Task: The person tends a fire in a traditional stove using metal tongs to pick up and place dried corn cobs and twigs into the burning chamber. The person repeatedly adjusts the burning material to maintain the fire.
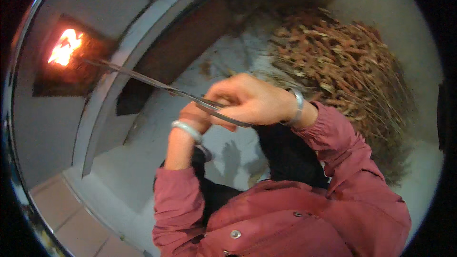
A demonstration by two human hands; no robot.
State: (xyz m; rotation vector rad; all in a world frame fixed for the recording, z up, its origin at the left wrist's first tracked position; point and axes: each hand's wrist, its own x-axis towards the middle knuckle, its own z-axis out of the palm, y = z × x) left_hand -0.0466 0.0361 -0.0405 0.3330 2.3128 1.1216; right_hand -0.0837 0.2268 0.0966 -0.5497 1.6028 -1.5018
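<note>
A long pair of metal fire tongs (160,85) slants across the view, its far end inside the sooty stove opening (53,87). Bright flames (66,48) burn there, beside the tongs' tip. My right hand (250,100) grips the near end, with the two handle bars passing among its fingers. Just under the tongs, my left hand (194,116) is close against the right one. Its fingers are mostly hidden, so its hold on the tongs cannot be made out. Both wrists wear a bangle.
A large heap of dry corn cobs and twigs (342,57) lies to the right against the wall. A pale ledge (123,51) curves along the stove front, over a dark recess (134,96). Tiles (82,232) show at lower left. My dark-trousered legs (289,150) flank the grey floor (228,157).
</note>
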